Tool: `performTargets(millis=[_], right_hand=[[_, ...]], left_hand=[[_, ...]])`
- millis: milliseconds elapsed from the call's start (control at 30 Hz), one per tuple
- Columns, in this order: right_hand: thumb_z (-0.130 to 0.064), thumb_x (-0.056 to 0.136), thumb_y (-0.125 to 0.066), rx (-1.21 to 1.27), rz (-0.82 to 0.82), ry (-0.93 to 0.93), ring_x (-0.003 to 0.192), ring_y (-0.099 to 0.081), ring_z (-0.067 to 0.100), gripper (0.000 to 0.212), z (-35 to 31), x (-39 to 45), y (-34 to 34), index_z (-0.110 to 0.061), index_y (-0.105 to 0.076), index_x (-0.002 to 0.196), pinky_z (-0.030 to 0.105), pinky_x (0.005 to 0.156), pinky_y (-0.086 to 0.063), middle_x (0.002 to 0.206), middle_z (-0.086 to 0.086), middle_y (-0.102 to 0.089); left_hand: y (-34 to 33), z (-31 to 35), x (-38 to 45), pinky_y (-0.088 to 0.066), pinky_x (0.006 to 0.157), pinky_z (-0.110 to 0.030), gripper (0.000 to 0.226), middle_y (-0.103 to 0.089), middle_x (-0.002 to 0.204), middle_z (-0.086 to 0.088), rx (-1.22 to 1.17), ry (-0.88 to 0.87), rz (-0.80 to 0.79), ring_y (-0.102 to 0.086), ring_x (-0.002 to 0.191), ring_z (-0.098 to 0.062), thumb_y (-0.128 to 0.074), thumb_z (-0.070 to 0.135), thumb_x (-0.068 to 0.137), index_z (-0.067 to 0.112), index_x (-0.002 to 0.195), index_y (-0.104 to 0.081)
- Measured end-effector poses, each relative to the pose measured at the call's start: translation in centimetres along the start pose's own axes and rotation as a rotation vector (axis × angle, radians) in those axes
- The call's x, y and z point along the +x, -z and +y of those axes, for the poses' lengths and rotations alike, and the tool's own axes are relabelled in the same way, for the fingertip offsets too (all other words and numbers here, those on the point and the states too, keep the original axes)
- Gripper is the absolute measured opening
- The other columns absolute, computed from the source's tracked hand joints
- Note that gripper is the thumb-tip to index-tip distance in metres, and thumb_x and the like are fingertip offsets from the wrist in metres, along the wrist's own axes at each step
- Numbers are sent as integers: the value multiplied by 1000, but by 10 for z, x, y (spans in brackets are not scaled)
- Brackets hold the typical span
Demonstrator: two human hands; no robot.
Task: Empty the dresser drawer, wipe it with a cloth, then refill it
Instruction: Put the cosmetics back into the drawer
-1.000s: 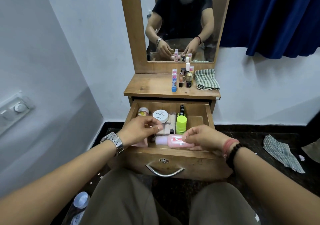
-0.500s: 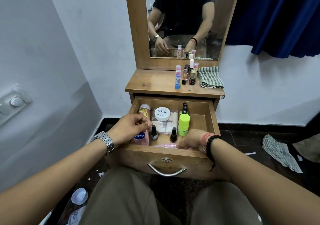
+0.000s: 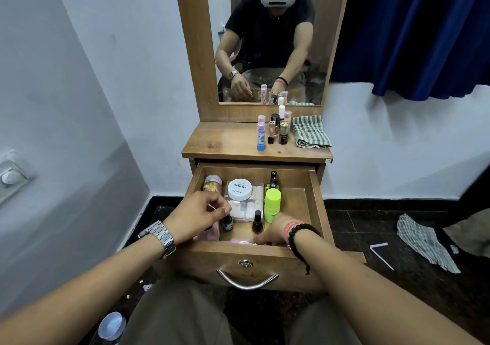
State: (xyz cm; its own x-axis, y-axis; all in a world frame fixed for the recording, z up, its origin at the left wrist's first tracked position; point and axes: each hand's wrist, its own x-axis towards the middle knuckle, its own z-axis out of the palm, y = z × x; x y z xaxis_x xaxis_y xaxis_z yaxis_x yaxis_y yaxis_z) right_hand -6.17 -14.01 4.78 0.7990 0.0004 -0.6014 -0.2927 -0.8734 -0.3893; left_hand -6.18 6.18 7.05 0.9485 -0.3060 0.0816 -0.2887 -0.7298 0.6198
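White walls and a blue curtain surround the wooden dresser. Its drawer stands open, holding bottles and jars. A folded checked cloth lies on the dresser top. Left hand, fingers curled, pinches a nail polish bottle. Right hand reaches inside the drawer front; grip cannot be determined.

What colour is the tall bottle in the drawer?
The tall bottle is bright neon yellow-green, seen in the head view.

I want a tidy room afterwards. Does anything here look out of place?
Yes. A checked cloth lies crumpled on the dark floor right of the dresser, with a white strip beside it. A second cloth sits folded on the dresser top.
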Motion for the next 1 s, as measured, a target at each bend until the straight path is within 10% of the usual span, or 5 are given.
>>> performTargets(millis=[300,433,600,767,1000], right_hand=[[-38,80,-72,28,-27,27,53,-49,3,27,2,-2,3,-18,-58,69,18,46,-38,69,-7,-60],[-35,79,-74,56,96,63,81,-65,16,35,10,-13,9,-10,-64,101,26,70,-54,101,4,-70],[-35,80,-63,24,325,189,74,-60,21,22,34,-54,26,-17,-57,68,27,65,-48,80,2,-62],[-47,81,-60,55,363,258,93,-64,13,39,62,-93,16,-23,-61,112,30,88,-51,94,-5,-69],[-51,82,-55,47,407,336,107,-59,15,47,70,-104,8,-33,-50,125,36,93,-50,110,-7,-65]], left_hand=[[10,32,36,-48,72,-13,10,-69,82,17,27,-79,53,-62,78,5,-66,27,87,19,87,-71],[22,65,80,-47,71,-11,6,-68,87,10,35,-169,147,-60,78,2,-64,19,88,16,89,-68],[41,105,155,-53,76,-27,9,-67,91,6,131,-214,305,-62,83,-9,-62,20,88,18,95,-67],[44,130,214,-54,85,-37,10,-68,104,-2,300,-140,238,-64,94,-21,-61,27,86,25,95,-66],[32,134,247,-55,82,-37,28,-68,102,-8,506,-22,49,-63,92,-25,-71,34,80,15,101,-71]])
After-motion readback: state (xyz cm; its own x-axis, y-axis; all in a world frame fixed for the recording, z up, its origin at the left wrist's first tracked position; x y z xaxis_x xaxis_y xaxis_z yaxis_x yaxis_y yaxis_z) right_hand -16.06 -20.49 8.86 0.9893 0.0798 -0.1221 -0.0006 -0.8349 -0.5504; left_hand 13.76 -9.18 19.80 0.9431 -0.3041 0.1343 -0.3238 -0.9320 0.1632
